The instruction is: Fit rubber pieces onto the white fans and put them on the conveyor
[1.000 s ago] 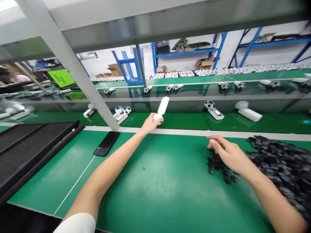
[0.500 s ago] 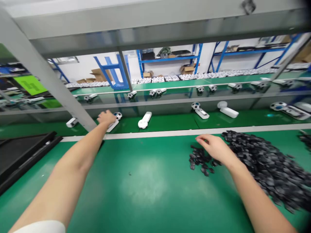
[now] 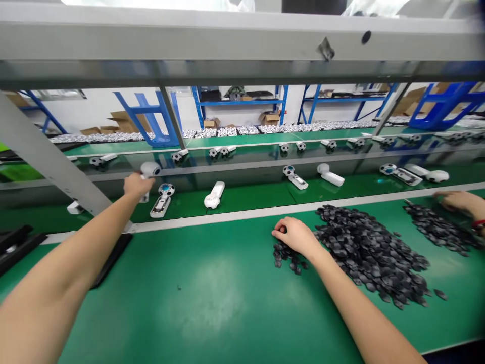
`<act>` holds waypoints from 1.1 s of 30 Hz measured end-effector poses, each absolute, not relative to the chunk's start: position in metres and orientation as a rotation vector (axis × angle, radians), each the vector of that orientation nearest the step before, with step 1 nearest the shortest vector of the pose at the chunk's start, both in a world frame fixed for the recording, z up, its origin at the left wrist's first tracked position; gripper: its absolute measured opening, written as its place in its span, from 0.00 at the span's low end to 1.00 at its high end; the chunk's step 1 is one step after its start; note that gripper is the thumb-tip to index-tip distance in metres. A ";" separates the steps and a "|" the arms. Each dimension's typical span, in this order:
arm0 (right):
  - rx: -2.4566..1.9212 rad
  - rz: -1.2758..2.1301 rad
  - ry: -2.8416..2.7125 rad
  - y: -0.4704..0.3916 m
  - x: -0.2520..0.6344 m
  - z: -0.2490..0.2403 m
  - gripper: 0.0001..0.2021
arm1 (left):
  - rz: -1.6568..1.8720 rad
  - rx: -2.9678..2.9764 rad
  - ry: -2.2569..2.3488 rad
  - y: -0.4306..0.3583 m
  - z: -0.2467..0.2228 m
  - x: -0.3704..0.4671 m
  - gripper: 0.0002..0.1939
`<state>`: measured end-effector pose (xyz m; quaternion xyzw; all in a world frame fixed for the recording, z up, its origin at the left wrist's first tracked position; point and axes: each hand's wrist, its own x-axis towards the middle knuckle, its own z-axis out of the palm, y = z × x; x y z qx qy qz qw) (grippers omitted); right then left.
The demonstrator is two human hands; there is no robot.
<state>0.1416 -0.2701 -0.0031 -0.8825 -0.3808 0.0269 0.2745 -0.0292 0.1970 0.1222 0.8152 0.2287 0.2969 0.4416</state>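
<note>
At the far left, my left hand (image 3: 136, 185) is closed on a white round-headed device (image 3: 150, 169), lifted over the back green strip. Just right of it lies an opened device (image 3: 162, 201) with a football-patterned head and its inside showing. Another white device (image 3: 214, 195) rests further right, its head toward me. My right hand (image 3: 295, 235) hovers with fingers pinched over a small cluster of black pieces (image 3: 288, 259); whatever is between the fingertips is too small to make out. A large heap of the same black pieces (image 3: 371, 258) spreads beside that wrist.
More devices (image 3: 331, 175) lie along the back strip. At right, another person's hand (image 3: 460, 202) reaches by a second black heap (image 3: 435, 227). A metal post (image 3: 56, 156) slants at left, with a crossbeam (image 3: 227, 45) overhead. Black trays (image 3: 113, 260) lie at left.
My left hand has picked up a white device and raised it, to the left of the opened one. My right hand stays at the small black cluster. The view has swung right.
</note>
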 end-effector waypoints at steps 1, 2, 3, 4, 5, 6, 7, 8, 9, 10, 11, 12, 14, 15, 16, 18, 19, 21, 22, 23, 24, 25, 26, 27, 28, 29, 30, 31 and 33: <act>-2.349 0.064 -1.013 -0.269 0.142 -0.003 0.07 | 0.712 1.971 0.586 0.191 0.121 -0.023 0.20; -2.321 0.053 -0.999 -0.268 0.142 -0.003 0.07 | 0.671 1.913 0.602 0.181 0.116 -0.016 0.20; -2.287 0.043 -0.980 -0.267 0.142 -0.003 0.08 | 0.620 1.857 0.604 0.167 0.109 -0.012 0.19; -2.250 0.038 -0.955 -0.266 0.142 -0.002 0.08 | 0.551 1.811 0.577 0.147 0.098 -0.009 0.21; -2.210 0.048 -0.927 -0.265 0.141 -0.003 0.09 | 0.474 1.769 0.536 0.124 0.085 -0.008 0.29; -2.166 0.076 -0.899 -0.263 0.139 -0.003 0.10 | 0.408 1.733 0.498 0.097 0.070 -0.010 0.35; -2.120 0.121 -0.877 -0.262 0.137 -0.004 0.11 | 0.340 1.703 0.462 0.068 0.055 -0.013 0.40; -2.075 0.179 -0.862 -0.261 0.134 -0.004 0.13 | 0.239 1.659 0.414 0.038 0.040 -0.018 0.43; -2.035 0.240 -0.856 -0.260 0.130 -0.004 0.14 | 0.080 1.543 0.337 0.010 0.027 -0.024 0.45; -1.992 0.304 -0.851 -0.259 0.126 -0.004 0.16 | -0.044 1.431 0.274 -0.016 0.018 -0.029 0.45; -1.940 0.363 -0.841 -0.258 0.121 -0.003 0.17 | -0.100 1.341 0.230 -0.038 0.011 -0.033 0.43; -1.884 0.412 -0.826 -0.257 0.116 -0.001 0.19 | -0.077 1.264 0.200 -0.054 0.006 -0.036 0.37; -1.794 0.461 -0.803 -0.255 0.107 0.004 0.20 | -0.027 1.162 0.171 -0.072 0.003 -0.039 0.29; -1.776 0.459 -0.807 -0.254 0.103 0.007 0.19 | -0.003 1.141 0.181 -0.075 0.002 -0.039 0.29; -1.779 0.446 -0.827 -0.253 0.099 0.009 0.18 | 0.009 1.139 0.204 -0.075 0.001 -0.038 0.30; -1.807 0.436 -0.883 -0.252 0.093 0.011 0.16 | 0.031 1.161 0.266 -0.071 -0.002 -0.037 0.31; -1.808 0.467 -0.892 -0.251 0.090 0.011 0.15 | 0.047 1.166 0.291 -0.068 -0.004 -0.037 0.31; -1.793 0.597 -0.871 -0.250 0.085 0.010 0.15 | 0.069 1.157 0.304 -0.065 -0.008 -0.037 0.29; -1.795 0.656 -0.862 -0.250 0.082 0.010 0.16 | 0.070 1.148 0.300 -0.064 -0.009 -0.038 0.27; -1.807 0.689 -0.870 -0.251 0.079 0.010 0.16 | 0.059 1.142 0.297 -0.064 -0.010 -0.038 0.26; -1.827 0.694 -0.900 -0.251 0.077 0.011 0.16 | 0.042 1.143 0.296 -0.064 -0.010 -0.038 0.25; -1.849 0.678 -0.950 -0.252 0.075 0.013 0.17 | 0.026 1.148 0.297 -0.064 -0.009 -0.038 0.24; -1.870 0.652 -1.009 -0.254 0.074 0.016 0.17 | 0.016 1.150 0.298 -0.065 -0.008 -0.038 0.24; -1.889 0.628 -1.067 -0.255 0.073 0.018 0.18 | 0.013 1.147 0.297 -0.065 -0.008 -0.038 0.24; -1.906 0.612 -1.116 -0.256 0.073 0.021 0.19 | 0.018 1.142 0.292 -0.065 -0.007 -0.037 0.24; -1.925 0.600 -1.154 -0.258 0.073 0.023 0.20 | 0.025 1.136 0.284 -0.064 -0.007 -0.037 0.24; -1.943 0.590 -1.181 -0.259 0.073 0.025 0.21 | 0.032 1.131 0.278 -0.064 -0.007 -0.037 0.24; -1.955 0.577 -1.196 -0.259 0.073 0.025 0.21 | 0.034 1.129 0.274 -0.064 -0.007 -0.037 0.24; -1.940 0.567 -1.186 -0.260 0.073 0.024 0.22 | 0.031 1.132 0.272 -0.063 -0.007 -0.037 0.24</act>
